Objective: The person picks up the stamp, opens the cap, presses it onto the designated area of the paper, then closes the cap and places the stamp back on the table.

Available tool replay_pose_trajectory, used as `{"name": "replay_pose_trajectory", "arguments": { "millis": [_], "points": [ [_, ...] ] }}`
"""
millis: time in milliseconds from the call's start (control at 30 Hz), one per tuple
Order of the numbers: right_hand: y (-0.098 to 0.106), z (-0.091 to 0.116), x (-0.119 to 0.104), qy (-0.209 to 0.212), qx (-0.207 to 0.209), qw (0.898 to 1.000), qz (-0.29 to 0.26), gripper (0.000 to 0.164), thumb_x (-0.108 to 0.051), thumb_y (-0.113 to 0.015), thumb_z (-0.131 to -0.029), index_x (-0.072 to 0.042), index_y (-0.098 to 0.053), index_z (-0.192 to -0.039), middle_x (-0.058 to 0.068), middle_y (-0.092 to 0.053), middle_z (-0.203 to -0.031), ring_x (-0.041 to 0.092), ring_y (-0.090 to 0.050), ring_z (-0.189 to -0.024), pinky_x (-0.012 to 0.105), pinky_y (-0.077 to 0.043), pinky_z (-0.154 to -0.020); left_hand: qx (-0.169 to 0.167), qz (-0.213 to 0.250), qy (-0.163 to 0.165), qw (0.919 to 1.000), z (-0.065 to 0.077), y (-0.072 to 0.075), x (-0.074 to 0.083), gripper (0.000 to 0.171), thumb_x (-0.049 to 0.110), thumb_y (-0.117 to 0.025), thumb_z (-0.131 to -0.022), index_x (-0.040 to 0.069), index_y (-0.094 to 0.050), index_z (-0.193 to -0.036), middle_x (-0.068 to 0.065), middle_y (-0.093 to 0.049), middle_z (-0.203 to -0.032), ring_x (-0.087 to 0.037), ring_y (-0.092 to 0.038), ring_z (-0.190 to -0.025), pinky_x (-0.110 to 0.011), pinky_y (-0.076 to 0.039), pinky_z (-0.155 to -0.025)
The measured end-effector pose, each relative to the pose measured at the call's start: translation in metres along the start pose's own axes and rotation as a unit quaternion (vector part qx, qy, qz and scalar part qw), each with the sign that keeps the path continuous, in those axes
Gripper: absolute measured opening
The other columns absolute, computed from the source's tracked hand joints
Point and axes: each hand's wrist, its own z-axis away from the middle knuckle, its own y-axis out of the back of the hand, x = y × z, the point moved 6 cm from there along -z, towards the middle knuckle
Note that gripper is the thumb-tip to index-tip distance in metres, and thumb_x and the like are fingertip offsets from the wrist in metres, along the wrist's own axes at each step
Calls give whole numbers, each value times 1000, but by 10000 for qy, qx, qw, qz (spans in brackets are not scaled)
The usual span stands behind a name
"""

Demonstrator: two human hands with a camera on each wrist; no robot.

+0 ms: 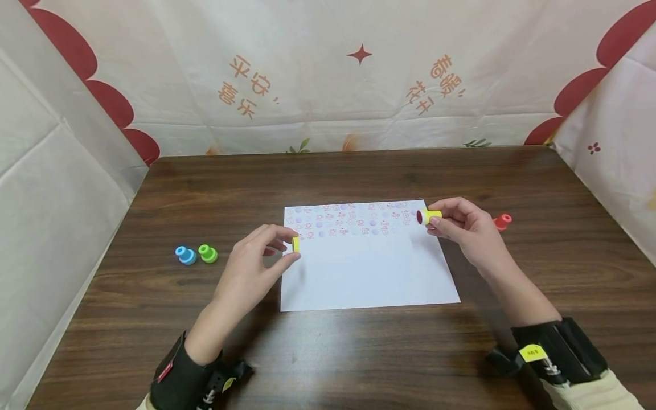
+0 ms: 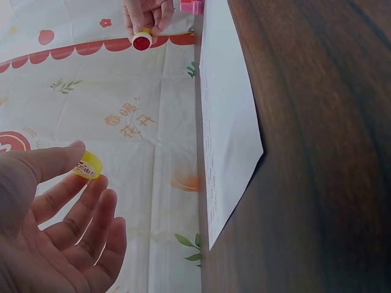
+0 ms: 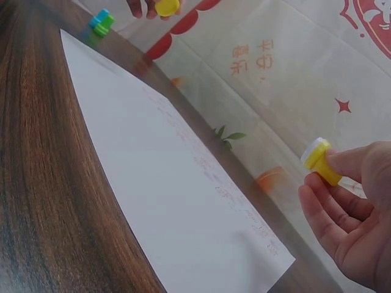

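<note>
A small yellow stamp cap (image 1: 295,244) is pinched between the thumb and fingers of my left hand (image 1: 249,261), above the left edge of a white sheet of paper (image 1: 369,276). In the left wrist view, the cap's (image 2: 88,166) printed round top shows. Over the paper's far right corner, my right hand (image 1: 470,230) holds a yellow toy stamp (image 1: 433,215) by its handle, tipped sideways. Its dark red stamping face (image 2: 142,41) is uncovered and points left. Rows of small red and purple stamped prints (image 1: 353,221) run across the paper's far part; its near part is blank.
On the table's (image 1: 338,353) left side stand a blue stamp (image 1: 185,255) and a green stamp (image 1: 208,254), side by side. A red stamp (image 1: 503,221) sits just past my right hand. Printed cloth (image 1: 318,74) hangs behind the table and along its sides.
</note>
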Motion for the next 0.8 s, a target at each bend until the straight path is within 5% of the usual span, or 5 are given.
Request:
{"name": "replay_pose_trajectory", "arguments": {
  "millis": [400,567,800],
  "points": [
    [3,-2,3,23,51,9998,173,34,-3,-66,-87,9,-55,-118,-4,-65,-91,8,-67,-77,13,-58,-70,-12,-2,2,10000,-1,-1,1,31,17,-80,-77,13,-67,-105,-5,-68,-99,-17,-63,-85,-43,-60,-80],
    [4,-6,3,103,193,9946,1012,34,-9,-69,-86,4,-60,-117,-3,-64,-94,6,-63,-74,8,-55,-67,-32,-4,23,10000,-1,-1,1,31,18,-80,-77,14,-67,-105,-6,-68,-99,-18,-63,-85,-42,-60,-80],
    [-1,-12,-3,309,292,9660,2550,28,-13,-73,-84,-6,-66,-111,12,-67,-101,19,-60,-83,6,-49,-69,-35,-54,39,10000,-1,-1,1,31,18,-80,-77,14,-67,-105,-4,-68,-99,-17,-63,-85,-42,-60,-79]
  ]
}}
